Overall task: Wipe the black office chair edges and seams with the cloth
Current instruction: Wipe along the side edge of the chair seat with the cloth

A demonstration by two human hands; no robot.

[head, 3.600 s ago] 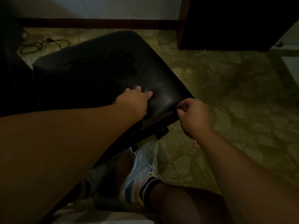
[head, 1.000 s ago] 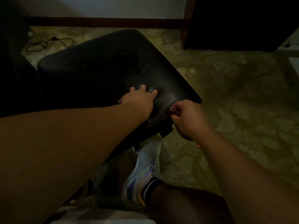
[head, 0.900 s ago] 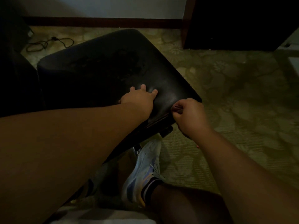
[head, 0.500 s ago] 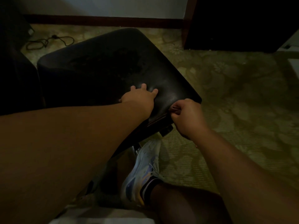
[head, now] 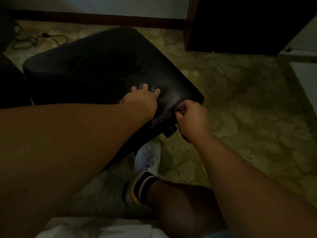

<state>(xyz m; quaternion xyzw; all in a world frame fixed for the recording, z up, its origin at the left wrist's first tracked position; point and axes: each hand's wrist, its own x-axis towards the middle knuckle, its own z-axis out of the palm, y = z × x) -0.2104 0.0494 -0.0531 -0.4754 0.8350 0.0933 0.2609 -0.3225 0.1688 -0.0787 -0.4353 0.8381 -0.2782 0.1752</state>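
Note:
The black office chair seat (head: 106,66) fills the upper left, its near right corner pointing at the carpet. My left hand (head: 142,98) presses on the seat near that corner, fingers straight and spread. My right hand (head: 190,117) sits at the seam along the seat's lower right edge, fingers curled tight and pinching a small dark fold that looks like the cloth (head: 180,109). Most of the cloth is hidden inside the fist. A black bracket (head: 169,131) juts from under the seat, just below my right hand.
My foot in a white shoe (head: 147,162) stands under the seat's near corner on patterned green carpet (head: 240,117). A black cable (head: 39,40) lies at the far left. A dark cabinet (head: 248,23) stands at the back right, a white panel (head: 305,83) at the right edge.
My right hand has slid short distances back and forth along the seat's lower right edge, staying curled. My left hand has stayed pressed on the seat.

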